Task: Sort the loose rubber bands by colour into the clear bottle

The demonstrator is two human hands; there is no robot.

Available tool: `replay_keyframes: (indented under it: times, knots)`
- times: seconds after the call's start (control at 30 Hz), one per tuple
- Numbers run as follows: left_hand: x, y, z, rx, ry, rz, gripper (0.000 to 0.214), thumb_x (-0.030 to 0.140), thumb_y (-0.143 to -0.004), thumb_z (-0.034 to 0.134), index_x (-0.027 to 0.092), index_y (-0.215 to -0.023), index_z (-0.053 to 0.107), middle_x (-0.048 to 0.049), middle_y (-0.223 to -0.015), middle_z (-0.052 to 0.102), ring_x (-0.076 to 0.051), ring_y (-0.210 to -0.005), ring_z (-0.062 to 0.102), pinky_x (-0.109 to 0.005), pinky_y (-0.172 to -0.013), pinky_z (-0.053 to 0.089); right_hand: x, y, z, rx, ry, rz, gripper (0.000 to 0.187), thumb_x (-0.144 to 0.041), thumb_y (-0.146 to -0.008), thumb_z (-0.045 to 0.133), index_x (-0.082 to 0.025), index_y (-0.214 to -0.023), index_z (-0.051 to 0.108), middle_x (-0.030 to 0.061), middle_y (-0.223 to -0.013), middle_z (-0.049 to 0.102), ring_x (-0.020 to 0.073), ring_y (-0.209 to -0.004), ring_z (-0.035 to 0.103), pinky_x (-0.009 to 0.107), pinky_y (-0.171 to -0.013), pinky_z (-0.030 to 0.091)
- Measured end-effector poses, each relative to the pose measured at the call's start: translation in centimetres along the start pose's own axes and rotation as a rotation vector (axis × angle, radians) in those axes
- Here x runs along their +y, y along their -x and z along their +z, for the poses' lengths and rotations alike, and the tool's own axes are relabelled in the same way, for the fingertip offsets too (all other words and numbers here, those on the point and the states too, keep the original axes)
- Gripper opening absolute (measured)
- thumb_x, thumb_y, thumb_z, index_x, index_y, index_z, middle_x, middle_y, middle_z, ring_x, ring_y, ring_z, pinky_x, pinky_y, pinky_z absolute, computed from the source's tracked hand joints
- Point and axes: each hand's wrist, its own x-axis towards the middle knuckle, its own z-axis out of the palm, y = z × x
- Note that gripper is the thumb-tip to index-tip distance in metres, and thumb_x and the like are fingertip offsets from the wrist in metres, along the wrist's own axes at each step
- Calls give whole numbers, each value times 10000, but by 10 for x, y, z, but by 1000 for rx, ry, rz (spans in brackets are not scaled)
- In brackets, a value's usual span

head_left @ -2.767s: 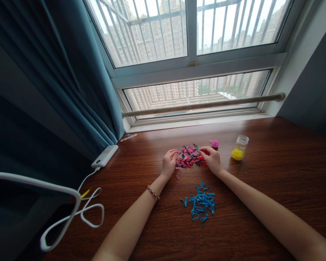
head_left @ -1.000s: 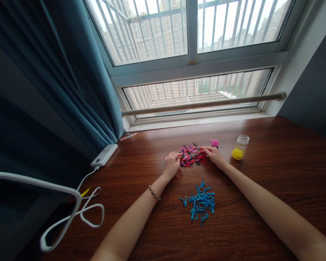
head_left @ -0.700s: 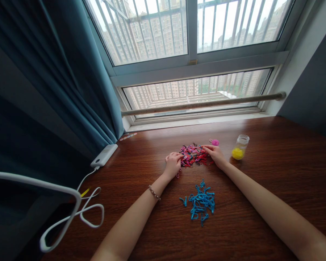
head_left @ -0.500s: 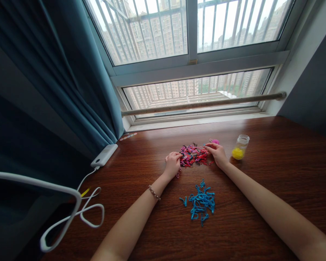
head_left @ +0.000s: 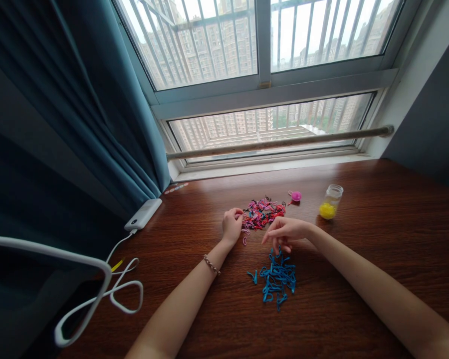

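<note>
Two bare hands reach across one brown wood-grain table (head_left: 205,204), where two piles of small looped bands lie, one mixed and one blue, their strands too tangled to count. The left hand (head_left: 232,227), one braided bracelet (head_left: 211,265) at its wrist, sits at the left edge of the mixed pile (head_left: 264,213), its fingers curled close together; whether they grip a band cannot be told. The right hand (head_left: 287,230) hangs at the far end of the blue pile (head_left: 279,279), its fingers loosely spread; contact with the bands there cannot be made out. The mixed pile, the farther of the two, tangles pink, red and dark loops, with one pink loop (head_left: 244,241) just off its near left side. The blue pile, nearer the person, is a single bright colour, its thin bands bent and overlapping, a few pieces (head_left: 254,276) apart at left. Beyond the right hand are one round pink item (head_left: 296,196) and one clear jar (head_left: 335,194), partly filled with yellow contents (head_left: 327,211).
</note>
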Motion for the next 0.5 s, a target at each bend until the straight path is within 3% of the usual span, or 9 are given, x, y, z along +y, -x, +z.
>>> replay_keyframes:
  times: [0.07,0.17,0.23,0.3,0.4,0.5]
  knots:
    - [1,0,-1,6,-42,-7,81,207,-732,561,183,-740,637,-30,-781,629,-161,-778,555,-297,-735,430,2,-3,-1,100,-10,-62,480,-491,-777,515,-83,-1013,610,50,-595,650,72,-350,510,163,-321,349]
    - [3,1,-3,-13,-78,-23,85,214,-733,572,205,-761,652,-23,-789,637,-166,-773,548,-305,-736,420,7,-10,-8,453,50,-267,430,-484,-801,483,-97,-923,624,19,-563,615,67,-363,496,169,-347,361]
    - [3,1,-4,-15,-97,-32,102,241,-728,590,218,-806,652,-19,-785,641,-170,-769,544,-307,-728,414,11,-14,-14,717,201,-411,376,-450,-826,456,-121,-888,628,33,-633,630,103,-493,568,209,-462,447]
    - [3,1,-5,-5,-128,-29,114,262,-723,604,223,-819,651,-19,-775,639,-177,-774,535,-309,-724,408,16,-18,-18,903,457,-521,324,-401,-845,441,-149,-913,633,71,-811,655,163,-742,615,295,-683,493]
    - [2,-1,-7,4,-173,22,84,232,-736,583,216,-775,655,-26,-778,634,-190,-814,515,-313,-743,401,25,-23,-23,961,865,-569,290,-329,-861,426,-191,-1041,608,95,-1094,598,219,-1058,512,404,-931,384]
    - [3,-1,-8,14,-206,82,107,190,-744,556,217,-749,659,-31,-801,618,-197,-845,492,-318,-772,394,35,-28,-26,880,1111,-483,330,-298,-873,404,-218,-1162,542,85,-1169,566,233,-1187,398,456,-989,314]
